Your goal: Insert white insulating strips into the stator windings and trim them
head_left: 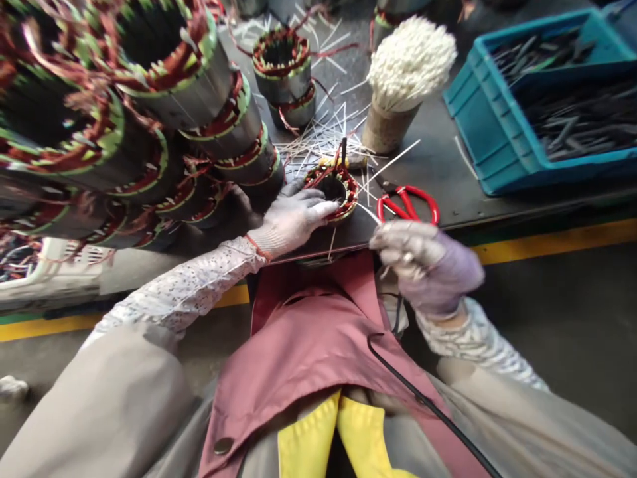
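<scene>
Right at the near edge of the table [438, 166], a small stator [350, 192] with red windings stands with its opening up, roughly midway between left and right. The left hand [297, 216], in a pale glove with an orange-edged cuff, lies over its left side, fingers nearly straight and thumb across the near rim; whether it truly grips the stator or only steadies it, I cannot tell. The right hand [425, 262], gloved in white and purple, is just off the table's near edge, to the right of the stator, its fingers closed in a pinch on the end of a white cord [368, 213] that runs left toward the stator's rim. Just beyond that hand lie red-handled scissors [411, 206], handles toward the near side. Loose cords [323, 139] are strewn across the table on the far side of the stator, and among them, to the right, a cup [388, 126] stands packed with a thick white bundle [413, 60]. At the far right a blue bin [502, 133] holds dark strips [572, 129]. Tall stacks [209, 96] of larger stators crowd the left, while a shorter pile [286, 83] stands farther back, near the middle. A pink apron [318, 332] covers the person's lap, with a black cable [428, 401] across it.
</scene>
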### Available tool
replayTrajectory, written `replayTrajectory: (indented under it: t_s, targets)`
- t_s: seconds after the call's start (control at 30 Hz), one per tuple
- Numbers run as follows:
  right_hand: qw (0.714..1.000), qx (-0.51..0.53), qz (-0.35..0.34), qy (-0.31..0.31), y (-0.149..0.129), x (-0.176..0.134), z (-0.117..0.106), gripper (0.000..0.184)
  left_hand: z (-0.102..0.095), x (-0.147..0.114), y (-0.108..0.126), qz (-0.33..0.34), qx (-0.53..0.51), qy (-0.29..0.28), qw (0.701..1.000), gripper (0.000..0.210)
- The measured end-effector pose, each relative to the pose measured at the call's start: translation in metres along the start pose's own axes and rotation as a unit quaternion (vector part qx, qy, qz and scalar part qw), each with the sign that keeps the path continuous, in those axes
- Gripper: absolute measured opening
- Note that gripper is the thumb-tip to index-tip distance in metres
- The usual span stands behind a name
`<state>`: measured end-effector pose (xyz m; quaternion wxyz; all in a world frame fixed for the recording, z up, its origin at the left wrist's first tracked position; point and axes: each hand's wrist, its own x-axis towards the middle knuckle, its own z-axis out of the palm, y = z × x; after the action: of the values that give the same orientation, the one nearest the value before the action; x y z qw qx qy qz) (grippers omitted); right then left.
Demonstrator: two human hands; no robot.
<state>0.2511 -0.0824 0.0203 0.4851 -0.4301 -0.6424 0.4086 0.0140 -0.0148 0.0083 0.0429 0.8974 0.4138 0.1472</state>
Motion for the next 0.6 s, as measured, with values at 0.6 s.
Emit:
replayTrajectory:
  t_s: [0.6]
  targets:
    - [0.946,-0.199,-0.247,-0.063,0.037,-0.063,0.017,0.052,0.004,0.003,-0.005,-0.03,-0.075,0.016,0.997,0.03]
